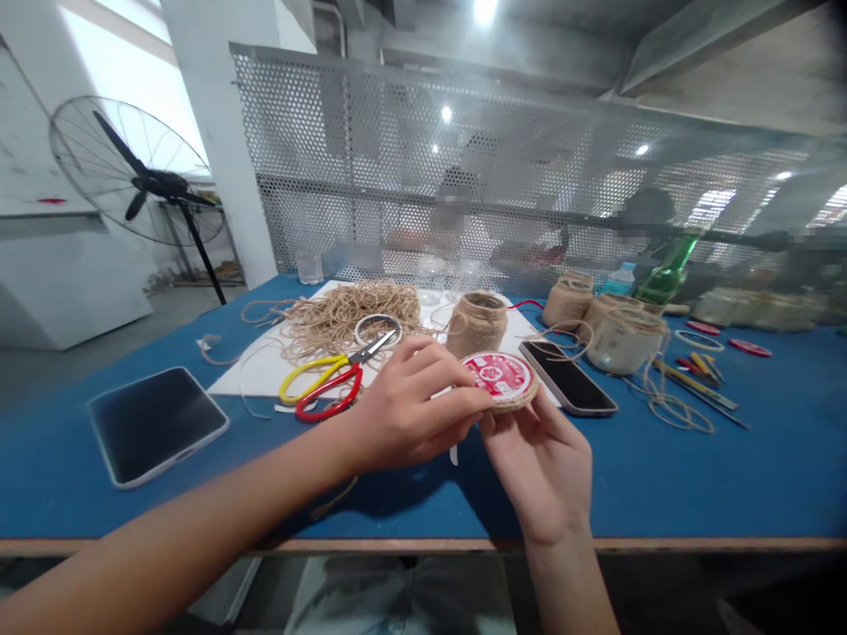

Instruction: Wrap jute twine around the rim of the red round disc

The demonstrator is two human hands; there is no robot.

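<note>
Both hands hold a round red-and-white disc (498, 377), like a jar lid, with brown twine around its edge. My left hand (414, 406) is closed on its left side, fingers over the top. From below and the right, my right hand (546, 459) supports it, fingers partly hidden underneath. Just behind stands a twine-wrapped jar (475, 324). Scissors (331, 379) with one yellow and one red handle lie left of my left hand, their blades by a white tape ring (378, 331). A loose heap of twine (357, 309) rests on white paper (248, 375).
A tablet (159, 423) lies at the left and a phone (569, 377) at the right. More twine-wrapped jars (625, 335), a green bottle (667, 275) and several small tools (701, 388) are on the right. A perforated metal screen (371, 176) borders the table's back; a fan (155, 183) stands left.
</note>
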